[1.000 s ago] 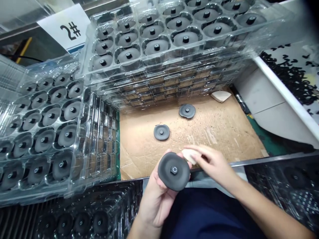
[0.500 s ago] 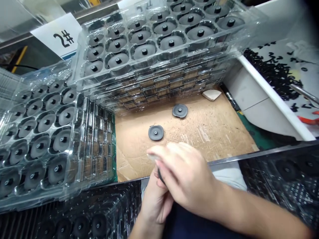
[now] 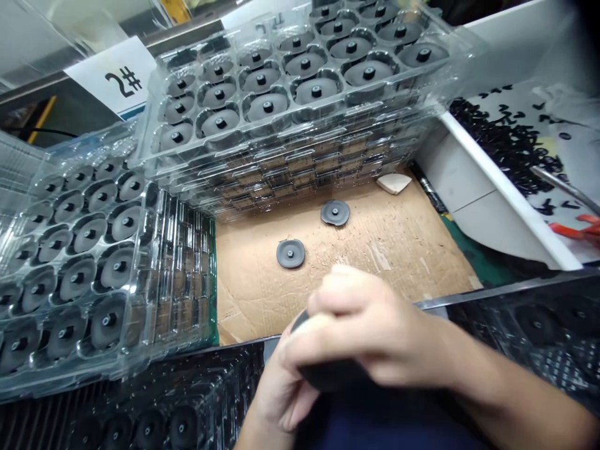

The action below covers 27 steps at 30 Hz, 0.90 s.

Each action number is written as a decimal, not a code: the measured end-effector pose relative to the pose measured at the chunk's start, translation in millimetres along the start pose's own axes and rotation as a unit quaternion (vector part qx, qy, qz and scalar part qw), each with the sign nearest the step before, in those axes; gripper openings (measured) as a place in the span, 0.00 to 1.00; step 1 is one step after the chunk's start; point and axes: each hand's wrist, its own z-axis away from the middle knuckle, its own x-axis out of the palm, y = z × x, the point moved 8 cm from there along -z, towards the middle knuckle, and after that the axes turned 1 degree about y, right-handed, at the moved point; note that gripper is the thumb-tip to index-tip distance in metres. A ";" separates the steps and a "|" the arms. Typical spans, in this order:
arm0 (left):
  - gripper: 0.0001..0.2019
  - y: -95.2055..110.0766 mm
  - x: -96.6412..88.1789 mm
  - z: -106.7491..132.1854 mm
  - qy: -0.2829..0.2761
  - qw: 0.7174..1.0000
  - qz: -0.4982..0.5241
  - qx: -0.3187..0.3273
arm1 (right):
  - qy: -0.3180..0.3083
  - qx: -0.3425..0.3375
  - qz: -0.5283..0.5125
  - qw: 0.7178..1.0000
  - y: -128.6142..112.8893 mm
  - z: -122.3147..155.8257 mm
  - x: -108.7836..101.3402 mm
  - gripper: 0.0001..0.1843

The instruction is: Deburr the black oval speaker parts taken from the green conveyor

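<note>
Low in the middle of the view, both my hands are closed on a dark grey rounded disc (image 3: 330, 374), partly covered by my fingers. My left hand (image 3: 281, 390) grips its left side from below. My right hand (image 3: 370, 328) lies over the top of it, fingers curled and a little blurred. Beyond them on the cardboard (image 3: 253, 297) lies a grey disc with a central stub (image 3: 290, 254). A second such disc (image 3: 335, 213), with an uneven lower edge, sits farther back.
Clear plastic trays full of grey discs stand stacked at the back (image 3: 290, 150) and at the left (image 3: 173, 275). A pale wedge-shaped piece (image 3: 394, 183) rests on the cardboard. Right of it, a white-edged bin (image 3: 506, 187) borders loose small black parts (image 3: 510, 147). Black trays (image 3: 225, 400) flank my lap.
My right hand has turned and shifted slightly right and down, so more of the held disc shows. A whitish bit at its fingertips is no longer visible. The camera view has shifted slightly.
</note>
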 end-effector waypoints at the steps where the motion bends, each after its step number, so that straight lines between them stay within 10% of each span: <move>1: 0.21 1.7 0.5 1.6 -0.010 1.000 0.005 0.003 | 0.007 0.029 -0.012 0.999 12.3 1.3 -0.2 0.17; 7: 0.19 4.5 -0.1 7.1 -0.073 0.995 0.062 -0.004 | 0.035 0.341 -0.051 0.938 75.7 74.0 30.8 0.15; 11: 0.20 4.2 3.9 3.4 -0.077 0.995 0.065 -0.004 | -0.026 0.364 -0.116 0.924 73.6 113.3 66.8 0.14; 15: 0.19 2.7 10.3 2.5 -0.100 0.993 0.053 -0.015 | 0.040 0.401 -0.077 0.912 74.3 114.4 33.6 0.14; 20: 0.24 -4.3 4.1 1.8 -0.079 0.996 0.040 -0.015 | 0.149 0.192 -0.001 0.970 16.8 50.3 -25.1 0.13; 23: 0.24 -7.5 -6.7 2.0 -0.043 0.999 0.017 -0.003 | 0.032 0.067 0.012 0.997 -7.8 20.9 -9.2 0.15; 27: 0.26 -8.8 -11.7 5.8 -0.042 0.999 0.009 -0.003 | -0.071 0.129 0.061 0.987 9.6 16.4 8.8 0.16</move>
